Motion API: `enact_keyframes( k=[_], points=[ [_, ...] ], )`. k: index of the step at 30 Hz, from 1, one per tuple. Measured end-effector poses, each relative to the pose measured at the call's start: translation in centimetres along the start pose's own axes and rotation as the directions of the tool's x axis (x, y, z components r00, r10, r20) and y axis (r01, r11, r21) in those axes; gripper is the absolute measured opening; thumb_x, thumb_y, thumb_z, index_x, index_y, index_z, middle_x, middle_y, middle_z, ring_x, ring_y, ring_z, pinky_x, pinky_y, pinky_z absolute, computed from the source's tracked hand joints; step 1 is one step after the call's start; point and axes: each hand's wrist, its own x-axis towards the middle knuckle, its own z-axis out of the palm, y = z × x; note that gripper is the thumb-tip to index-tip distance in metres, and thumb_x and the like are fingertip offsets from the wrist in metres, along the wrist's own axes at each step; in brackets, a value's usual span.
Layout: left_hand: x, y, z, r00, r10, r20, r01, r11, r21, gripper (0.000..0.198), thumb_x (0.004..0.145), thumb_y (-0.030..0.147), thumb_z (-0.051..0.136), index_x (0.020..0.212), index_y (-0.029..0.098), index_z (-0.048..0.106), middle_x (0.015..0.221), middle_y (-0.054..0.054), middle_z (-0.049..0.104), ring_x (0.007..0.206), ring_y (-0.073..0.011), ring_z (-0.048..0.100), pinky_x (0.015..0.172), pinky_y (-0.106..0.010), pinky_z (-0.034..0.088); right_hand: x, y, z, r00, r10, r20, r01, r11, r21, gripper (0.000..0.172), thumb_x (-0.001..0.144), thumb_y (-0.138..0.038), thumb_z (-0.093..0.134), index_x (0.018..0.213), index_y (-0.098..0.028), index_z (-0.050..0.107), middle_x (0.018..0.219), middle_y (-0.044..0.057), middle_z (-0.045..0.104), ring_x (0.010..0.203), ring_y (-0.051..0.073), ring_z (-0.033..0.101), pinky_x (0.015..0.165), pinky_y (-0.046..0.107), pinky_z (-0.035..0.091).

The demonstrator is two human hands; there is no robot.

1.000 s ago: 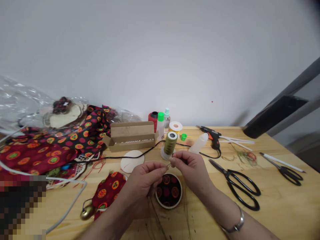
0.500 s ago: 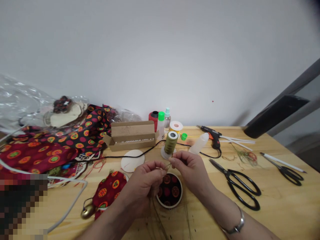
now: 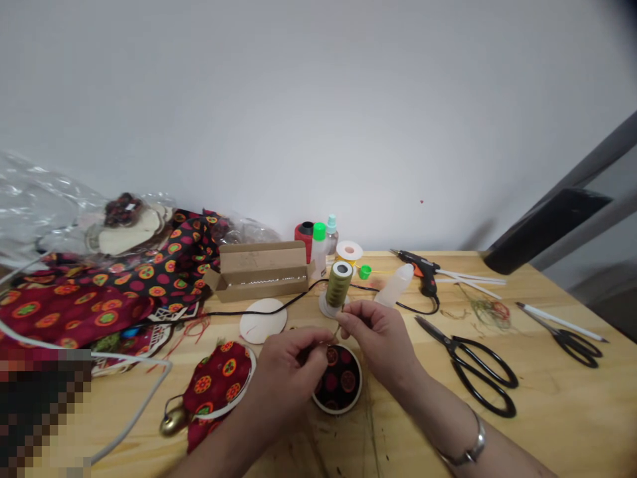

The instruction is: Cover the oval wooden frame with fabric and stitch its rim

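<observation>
Has parted thumb from forefinger on left hand [image 3: 291, 367], likely easing pinch; cannot confirm release. Pinches thin olive thread [image 3: 337, 332] in right hand [image 3: 382, 342], forward of back edge of pale wooden bench [image 3: 562, 431].

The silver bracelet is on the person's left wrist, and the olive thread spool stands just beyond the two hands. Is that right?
Not quite: the head view shows the silver bracelet on the right wrist, not the left. The olive thread spool does stand just beyond the left hand and the right hand.
</observation>
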Motion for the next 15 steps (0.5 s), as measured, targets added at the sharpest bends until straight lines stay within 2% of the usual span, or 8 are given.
enact_keyframes(
  k=[3, 7, 10, 15],
  points=[
    [-0.3, -0.5, 0.2, 0.974, 0.222, -0.042, -0.209, 0.956, 0.205, 0.028, 0.076, 0.010, 0.046, 0.089, 0.021, 0.069, 0.078, 0.000, 0.070, 0.070, -0.0130, 0.062, 0.064, -0.022, 0.045, 0.0, 0.1, -0.1, 1.000, -0.005, 0.003, 0.005, 1.000, 0.019, 0.015, 0.072, -0.022, 0.060, 0.059, -0.016, 0.059, 0.051, -0.002, 0.058, 0.052, 0.011, 0.050, 0.057, 0.022, 0.042],
    [-0.7, -1.1, 0.4, 0.898, 0.439, -0.034, -0.370, 0.795, 0.480, 0.034, 0.077, 0.009, 0.046, 0.102, 0.020, 0.065, 0.066, 0.000, 0.065, 0.058, -0.0134, 0.058, 0.053, -0.023, 0.040, 0.1, 0.1, -0.2, 1.000, -0.020, -0.002, 0.021, 0.999, 0.033, 0.016, 0.073, -0.023, 0.059, 0.058, -0.016, 0.059, 0.052, -0.002, 0.059, 0.054, 0.010, 0.051, 0.060, 0.022, 0.041],
    [-0.8, -1.3, 0.5, 0.854, 0.520, -0.012, -0.415, 0.696, 0.586, 0.033, 0.079, 0.010, 0.045, 0.106, 0.019, 0.062, 0.062, 0.000, 0.060, 0.052, -0.0137, 0.054, 0.049, -0.024, 0.037, 0.1, 0.1, -0.2, 1.000, -0.013, -0.017, 0.014, 0.999, 0.035, 0.016, 0.073, -0.023, 0.060, 0.059, -0.016, 0.060, 0.053, -0.003, 0.060, 0.053, 0.010, 0.049, 0.059, 0.021, 0.040],
    [-0.7, -1.4, 0.5, 0.825, 0.565, 0.020, -0.437, 0.615, 0.656, 0.031, 0.080, 0.011, 0.046, 0.108, 0.018, 0.059, 0.063, 0.001, 0.058, 0.051, -0.0134, 0.052, 0.048, -0.025, 0.035, 0.1, 0.1, -0.1, 1.000, 0.000, -0.022, 0.001, 0.999, 0.040, 0.017, 0.073, -0.023, 0.060, 0.058, -0.015, 0.061, 0.052, -0.003, 0.058, 0.050, 0.009, 0.044, 0.054, 0.021, 0.035]
  ],
)
